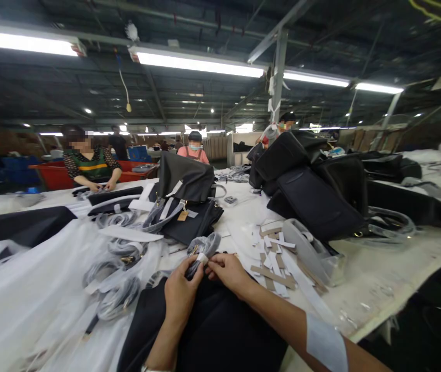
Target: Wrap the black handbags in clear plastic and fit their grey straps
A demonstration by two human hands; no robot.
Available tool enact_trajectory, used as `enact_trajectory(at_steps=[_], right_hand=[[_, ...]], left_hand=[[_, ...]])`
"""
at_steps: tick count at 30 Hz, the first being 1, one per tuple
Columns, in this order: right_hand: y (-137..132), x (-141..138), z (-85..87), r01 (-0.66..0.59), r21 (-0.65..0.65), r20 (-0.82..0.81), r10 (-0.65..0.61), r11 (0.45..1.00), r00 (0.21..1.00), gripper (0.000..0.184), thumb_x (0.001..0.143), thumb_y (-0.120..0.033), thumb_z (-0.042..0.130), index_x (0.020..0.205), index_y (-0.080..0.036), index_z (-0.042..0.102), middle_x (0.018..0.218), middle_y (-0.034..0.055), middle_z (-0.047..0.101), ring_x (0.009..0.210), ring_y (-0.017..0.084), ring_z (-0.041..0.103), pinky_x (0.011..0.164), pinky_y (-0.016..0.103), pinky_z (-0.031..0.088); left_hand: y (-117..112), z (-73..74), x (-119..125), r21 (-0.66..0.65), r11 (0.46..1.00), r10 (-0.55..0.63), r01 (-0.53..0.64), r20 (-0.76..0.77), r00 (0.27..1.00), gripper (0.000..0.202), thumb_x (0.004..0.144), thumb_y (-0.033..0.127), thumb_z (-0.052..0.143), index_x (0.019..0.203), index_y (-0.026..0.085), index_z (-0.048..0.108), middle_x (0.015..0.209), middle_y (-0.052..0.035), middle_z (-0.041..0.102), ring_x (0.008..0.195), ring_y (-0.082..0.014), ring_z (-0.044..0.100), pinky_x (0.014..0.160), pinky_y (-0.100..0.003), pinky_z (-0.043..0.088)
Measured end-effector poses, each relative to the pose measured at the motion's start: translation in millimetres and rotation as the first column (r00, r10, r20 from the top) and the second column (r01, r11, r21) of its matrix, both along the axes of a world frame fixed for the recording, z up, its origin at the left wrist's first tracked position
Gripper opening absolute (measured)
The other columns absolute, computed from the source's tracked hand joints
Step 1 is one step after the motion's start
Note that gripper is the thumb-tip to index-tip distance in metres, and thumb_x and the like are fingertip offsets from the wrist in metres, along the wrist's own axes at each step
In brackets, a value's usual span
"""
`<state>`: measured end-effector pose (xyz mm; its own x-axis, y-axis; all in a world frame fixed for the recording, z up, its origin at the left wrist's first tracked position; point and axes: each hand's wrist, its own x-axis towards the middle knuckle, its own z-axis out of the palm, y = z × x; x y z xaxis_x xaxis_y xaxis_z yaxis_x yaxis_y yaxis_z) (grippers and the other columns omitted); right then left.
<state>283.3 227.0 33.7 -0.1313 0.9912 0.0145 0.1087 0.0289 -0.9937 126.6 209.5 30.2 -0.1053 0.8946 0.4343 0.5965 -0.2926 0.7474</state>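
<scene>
Near the centre, a coiled strap in clear grey wrapping [209,242] rests over a black bag [220,325] lying flat in front of me. My left hand [181,289] is closed around the near end of the coil, thumb and fingers pressed on it. A small white strip [202,258] sits across the coil between my hands. My right hand [228,271] pinches at that strip from the right side, its fingertips partly hidden. A black bag with a tan hang tag [182,215] stands just beyond the coil.
Wrapped coiled straps [117,297] and white sheeting [49,289] lie at left. White and brown strips [274,258] are scattered at right, beside a clear plastic piece [309,248]. Black bags [317,196] are piled behind. Co-workers [92,160] stand across the table.
</scene>
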Motion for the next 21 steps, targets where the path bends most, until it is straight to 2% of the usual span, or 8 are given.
enact_trajectory(at_steps=[7, 15, 21], right_hand=[[8, -13, -9.7, 0.013, -0.052, -0.042, -0.015, 0.999, 0.999, 0.016, 0.087, -0.032, 0.061, 0.082, -0.018, 0.066, 0.077, 0.0033, 0.071, 0.062, 0.015, 0.066, 0.063, 0.029, 0.056], [12, -13, -5.4, 0.017, -0.03, -0.035, -0.018, 0.999, 0.999, 0.005, 0.082, -0.024, 0.065, 0.078, -0.021, 0.066, 0.072, 0.0009, 0.067, 0.062, 0.015, 0.061, 0.064, 0.028, 0.052], [13, -11, -7.0, -0.034, -0.14, -0.142, 0.014, 0.99, 0.99, 0.015, 0.08, -0.031, 0.068, 0.088, -0.019, 0.064, 0.08, 0.0031, 0.069, 0.067, 0.014, 0.064, 0.064, 0.03, 0.059]], left_hand=[[-2, 2.1, 0, -0.012, 0.999, 0.042, -0.042, -0.001, 0.999, 0.03, 0.085, 0.042, 0.063, 0.107, 0.025, 0.073, 0.103, -0.0049, 0.078, 0.093, -0.026, 0.074, 0.083, -0.034, 0.054], [-3, 3.9, 1, 0.003, 0.999, 0.049, -0.049, 0.048, 0.998, 0.025, 0.086, 0.036, 0.064, 0.105, 0.024, 0.072, 0.103, -0.0038, 0.078, 0.096, -0.0228, 0.073, 0.085, -0.031, 0.052], [-5, 6.0, 2, 0.024, 1.0, 0.011, -0.013, 0.068, 0.998, 0.024, 0.086, 0.036, 0.062, 0.105, 0.024, 0.073, 0.103, -0.0045, 0.078, 0.096, -0.0236, 0.073, 0.086, -0.032, 0.053]])
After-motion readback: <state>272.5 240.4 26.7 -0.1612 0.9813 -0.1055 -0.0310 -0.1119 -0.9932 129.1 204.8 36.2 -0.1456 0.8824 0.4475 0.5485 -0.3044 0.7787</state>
